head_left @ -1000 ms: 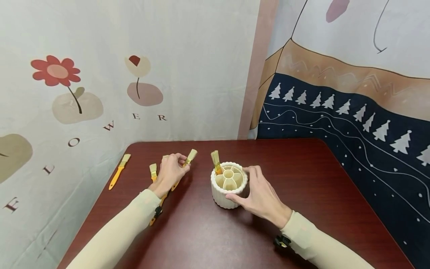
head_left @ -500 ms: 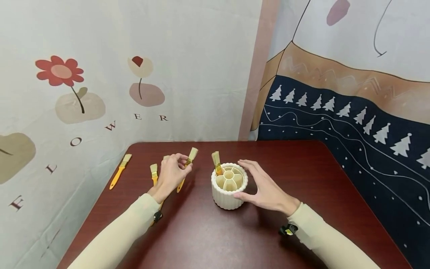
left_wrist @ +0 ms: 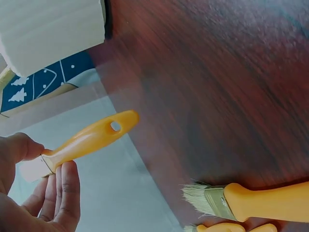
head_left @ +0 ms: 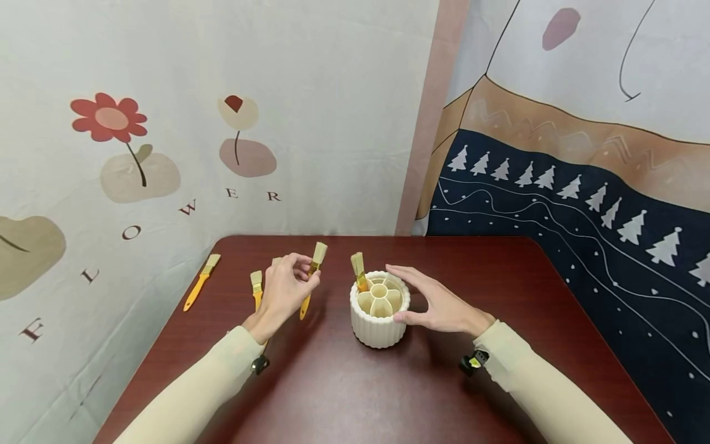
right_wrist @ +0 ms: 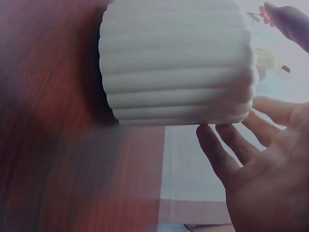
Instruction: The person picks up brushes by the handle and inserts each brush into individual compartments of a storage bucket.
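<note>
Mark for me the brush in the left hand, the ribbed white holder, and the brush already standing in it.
held brush (head_left: 308, 288), head view, on its orange handle below the fingers.
ribbed white holder (head_left: 379, 330), head view, on its outer ribbed wall.
standing brush (head_left: 357, 265), head view, on the bristles above the rim.

From my head, the camera looks forward and down across the table, far enough back to take in both my sleeves and the wall hangings behind. The camera on my left wrist sits close over my left hand, filling the lower left of its frame, facing along the tabletop. The one on my right wrist looks past my right hand at the ribbed holder, very near. Head and right wrist views share that holder.
</note>
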### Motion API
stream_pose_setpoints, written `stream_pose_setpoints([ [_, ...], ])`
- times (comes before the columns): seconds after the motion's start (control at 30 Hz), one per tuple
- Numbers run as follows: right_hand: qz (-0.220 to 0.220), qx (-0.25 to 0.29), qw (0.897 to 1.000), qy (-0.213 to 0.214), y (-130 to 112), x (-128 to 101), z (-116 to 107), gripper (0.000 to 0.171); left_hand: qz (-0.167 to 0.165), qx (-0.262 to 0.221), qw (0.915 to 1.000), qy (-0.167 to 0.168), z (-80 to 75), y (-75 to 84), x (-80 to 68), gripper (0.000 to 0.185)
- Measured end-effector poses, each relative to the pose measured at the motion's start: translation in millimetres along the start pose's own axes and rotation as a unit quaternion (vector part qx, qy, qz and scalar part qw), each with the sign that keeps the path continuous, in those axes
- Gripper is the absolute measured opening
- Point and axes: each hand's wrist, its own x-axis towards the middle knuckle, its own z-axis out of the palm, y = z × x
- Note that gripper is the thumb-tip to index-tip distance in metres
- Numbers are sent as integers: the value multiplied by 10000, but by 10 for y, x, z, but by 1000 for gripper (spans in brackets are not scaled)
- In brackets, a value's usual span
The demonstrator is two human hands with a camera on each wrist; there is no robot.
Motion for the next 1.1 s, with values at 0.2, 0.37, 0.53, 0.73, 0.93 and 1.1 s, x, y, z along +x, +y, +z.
stream_pose_setpoints([
  [0.2,59,-16,9999,-96,44,40,4,92,46,-279,9996,61,-19,70,-54,30],
  [0.37,107,-60,9998,-122,59,50,11,91,195,-479,9986,148,-20,146,-92,30],
  [0.53,154,-89,9998,-96,47,54,-2,91,268,-589,9976,234,-19,201,-101,31],
  [0.73,137,-145,9997,-115,46,50,-3,92,224,-688,9972,209,-22,240,-125,30],
  [0.93,128,-159,9998,-31,52,48,0,90,312,-801,9961,205,-24,271,-114,29],
  [1.1,89,-170,9998,34,55,41,30,90,343,-838,9957,171,-23,299,-107,30],
])
